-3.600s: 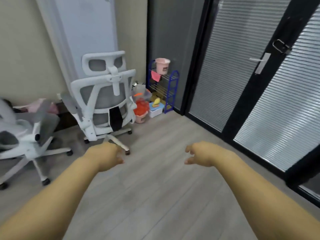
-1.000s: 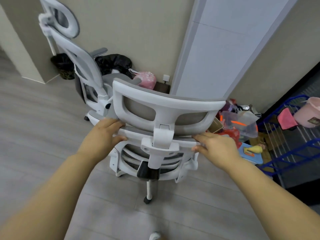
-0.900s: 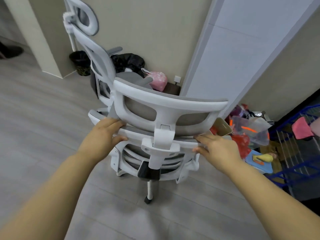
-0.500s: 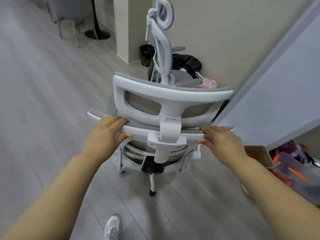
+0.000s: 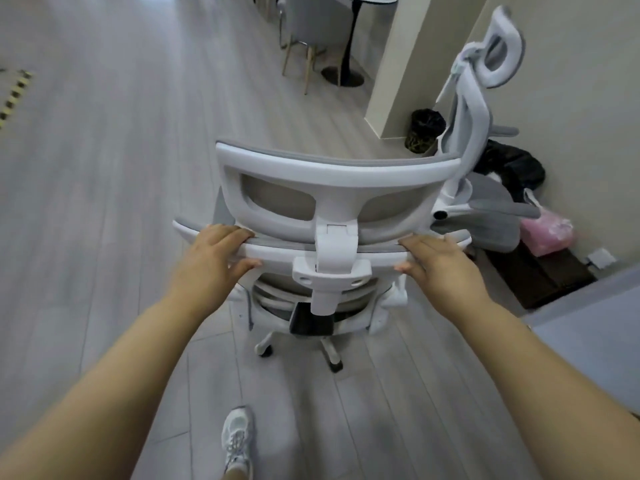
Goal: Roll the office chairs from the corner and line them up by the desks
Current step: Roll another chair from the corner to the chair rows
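On the far left I see yellow-and-black hazard tape [image 5: 14, 95] lying at the edge of the grey plank floor [image 5: 104, 202]. My left hand [image 5: 211, 261] grips the left end of the top rail of the white mesh office chair [image 5: 332, 244], fingers over the top, thumb hooked beneath the rail. The chair stands directly ahead of me with its back toward me, its headrest [image 5: 339, 178] rising between and beyond both hands, its castor base [image 5: 329, 351] on the floor below them. Low in the view, a white sneaker [image 5: 237, 441] is planted behind the chair. My right hand [image 5: 440, 268] grasps the right end of the same rail, fingers laid across the top, thumb under it. Beyond the chair, at the top, stand a wooden-legged chair [image 5: 301, 46] and a round pedestal table [image 5: 349, 46]. To the right, by the wall corner, is a black waste bin [image 5: 424, 131], then a second white office chair [image 5: 481, 133] seen side-on, with a black bag [image 5: 516, 168] and a pink bag [image 5: 547, 233] against the wall beside it.
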Demonstrator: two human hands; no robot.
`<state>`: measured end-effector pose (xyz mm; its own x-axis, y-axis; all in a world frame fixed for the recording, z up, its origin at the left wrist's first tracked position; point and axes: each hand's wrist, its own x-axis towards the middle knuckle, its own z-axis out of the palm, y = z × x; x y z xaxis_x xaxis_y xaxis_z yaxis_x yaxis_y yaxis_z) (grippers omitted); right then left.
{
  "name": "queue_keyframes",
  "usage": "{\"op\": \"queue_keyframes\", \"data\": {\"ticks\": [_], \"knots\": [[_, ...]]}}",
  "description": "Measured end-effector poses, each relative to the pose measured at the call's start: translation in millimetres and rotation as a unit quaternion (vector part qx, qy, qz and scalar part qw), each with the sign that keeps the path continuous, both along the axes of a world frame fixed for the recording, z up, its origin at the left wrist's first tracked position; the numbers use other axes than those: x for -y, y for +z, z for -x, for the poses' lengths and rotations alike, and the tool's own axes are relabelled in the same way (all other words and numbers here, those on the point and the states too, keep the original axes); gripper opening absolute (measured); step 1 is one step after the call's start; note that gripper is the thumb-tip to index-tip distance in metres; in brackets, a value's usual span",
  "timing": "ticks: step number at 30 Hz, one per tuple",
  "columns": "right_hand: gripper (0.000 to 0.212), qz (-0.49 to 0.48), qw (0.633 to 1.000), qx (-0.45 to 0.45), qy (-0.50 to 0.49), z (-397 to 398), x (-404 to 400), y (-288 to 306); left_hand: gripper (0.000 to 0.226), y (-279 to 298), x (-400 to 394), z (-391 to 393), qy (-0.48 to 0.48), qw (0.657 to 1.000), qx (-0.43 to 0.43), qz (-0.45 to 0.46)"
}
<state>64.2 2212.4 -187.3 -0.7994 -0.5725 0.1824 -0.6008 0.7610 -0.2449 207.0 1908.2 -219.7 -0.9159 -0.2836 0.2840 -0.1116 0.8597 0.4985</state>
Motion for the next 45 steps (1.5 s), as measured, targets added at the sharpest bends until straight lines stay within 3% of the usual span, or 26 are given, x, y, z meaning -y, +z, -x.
{"op": "queue_keyframes", "data": {"ticks": [7, 28, 45], "knots": [[0.043, 0.01, 0.997, 0.046, 0.054, 34, 97, -6, 0.04, 11, 74, 3, 0.072, 0.997, -0.005, 0.002], [0.042, 0.021, 0.961, 0.071, 0.268, 110, 530, -4, 0.042, 19, 405, -38, 0.284, 0.959, 0.021, 0.006], [0.045, -0.021, 0.888, 0.086, 0.452, 189, 908, -4, 0.039, 20, 649, -3, 0.492, 0.87, 0.023, -0.016]]}}
